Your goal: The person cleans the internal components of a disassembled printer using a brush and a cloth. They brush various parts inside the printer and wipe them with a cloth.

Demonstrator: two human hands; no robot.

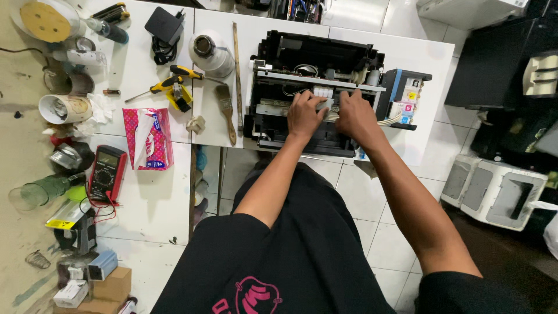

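Note:
An opened black printer (pixel 279 55) with its cover off sits on a white table (pixel 424 64). Both hands reach inside it. My left hand (pixel 304 114) rests on the grey carriage area, fingers curled around a small white part near the middle. Close beside it, my right hand (pixel 354 114) presses down on the mechanism, and its fingertips are hidden inside. At the printer's right side is an ink tank unit (pixel 408 96) with coloured labels, with tubes running toward the carriage.
On the tables to the left lie a paintbrush (pixel 226 110), a yellow screwdriver (pixel 168 81), a pink tissue pack (pixel 147 139), a red multimeter (pixel 106 172), a black power adapter (pixel 165 26) and cups. Other printers stand on the floor at right (pixel 494 186).

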